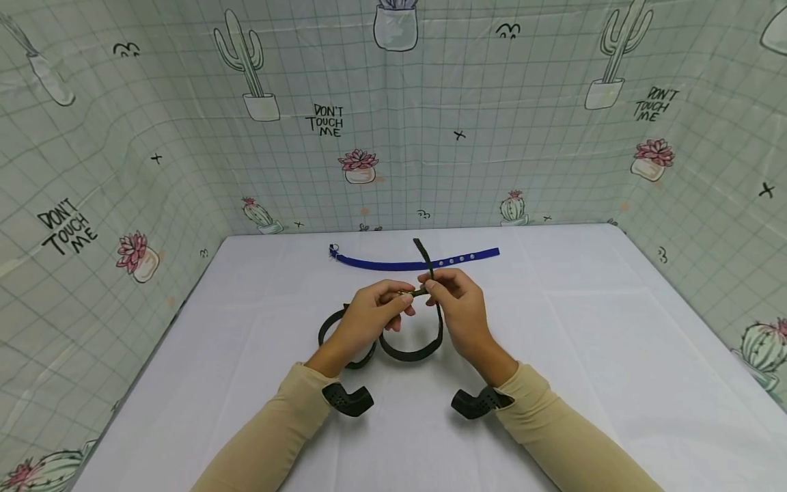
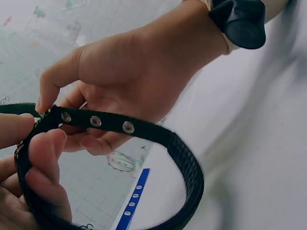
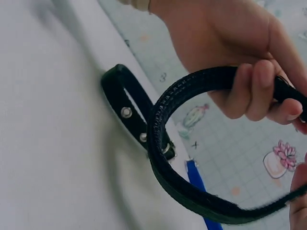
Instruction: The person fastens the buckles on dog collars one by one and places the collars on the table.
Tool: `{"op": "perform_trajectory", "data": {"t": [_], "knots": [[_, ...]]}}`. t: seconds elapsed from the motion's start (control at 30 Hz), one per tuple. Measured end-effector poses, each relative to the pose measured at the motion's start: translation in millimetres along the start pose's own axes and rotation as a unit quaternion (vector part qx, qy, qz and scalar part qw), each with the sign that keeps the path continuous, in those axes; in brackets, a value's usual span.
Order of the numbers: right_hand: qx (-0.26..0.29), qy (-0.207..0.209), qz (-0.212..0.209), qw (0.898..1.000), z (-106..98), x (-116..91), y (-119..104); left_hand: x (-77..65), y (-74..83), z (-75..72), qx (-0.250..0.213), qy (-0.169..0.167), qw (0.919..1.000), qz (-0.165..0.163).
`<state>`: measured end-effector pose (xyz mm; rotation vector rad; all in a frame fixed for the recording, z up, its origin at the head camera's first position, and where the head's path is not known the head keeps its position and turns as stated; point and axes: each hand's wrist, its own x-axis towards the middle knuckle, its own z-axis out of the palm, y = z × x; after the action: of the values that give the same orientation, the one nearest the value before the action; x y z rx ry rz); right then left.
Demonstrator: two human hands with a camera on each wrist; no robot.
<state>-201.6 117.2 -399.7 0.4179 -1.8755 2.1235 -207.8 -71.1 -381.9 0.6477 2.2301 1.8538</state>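
Closed dark strap [image 3: 135, 125]: set down left of left fingers. Left hand [image 1: 369, 311]: pinching end of held strap [image 1: 410, 355], likely steadying it; loop bows out on near side of fingertips. Blue strap [image 1: 396, 266]: laid flat beyond fingers, apparently out of way. Right hand [image 1: 460, 311]: pinching held strap; tail projects past fingertips, presumably left free for threading.

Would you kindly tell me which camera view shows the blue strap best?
The head view does: the blue strap shows there nearly whole, crossed only by the held dark strap. The left wrist view shows just its end with metal eyelets; the right wrist view shows only its opposite end, partly behind the same dark strap.
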Motion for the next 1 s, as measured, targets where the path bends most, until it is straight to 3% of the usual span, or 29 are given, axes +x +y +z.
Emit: {"op": "perform_trajectory", "data": {"t": [0.2, 0.37, 0.67, 0.83, 1.0], "knots": [[0.033, -0.011, 0.007, 0.999, 0.3, 1.3, -2.1, -1.0, 0.5, -0.4, 0.010, 0.005, 0.9999, -0.008], [0.005, -0.019, -0.012, 1.000, -2.8, 2.1, -3.7, -2.0, 1.6, -1.1, 0.024, 0.012, 0.9996, 0.000], [-0.037, -0.027, -0.052, 0.998, -7.8, 4.0, -7.3, -2.0, 3.0, -1.5, 0.041, 0.060, 0.9974, -0.006], [-0.066, -0.043, -0.068, 0.995, -12.8, 5.8, -7.7, -2.4, 3.4, -1.1, 0.061, 0.074, 0.9952, 0.019], [-0.062, -0.074, -0.111, 0.989, -18.6, 7.6, -11.3, -3.4, 3.9, -1.2, 0.057, 0.077, 0.9945, 0.042]]}}
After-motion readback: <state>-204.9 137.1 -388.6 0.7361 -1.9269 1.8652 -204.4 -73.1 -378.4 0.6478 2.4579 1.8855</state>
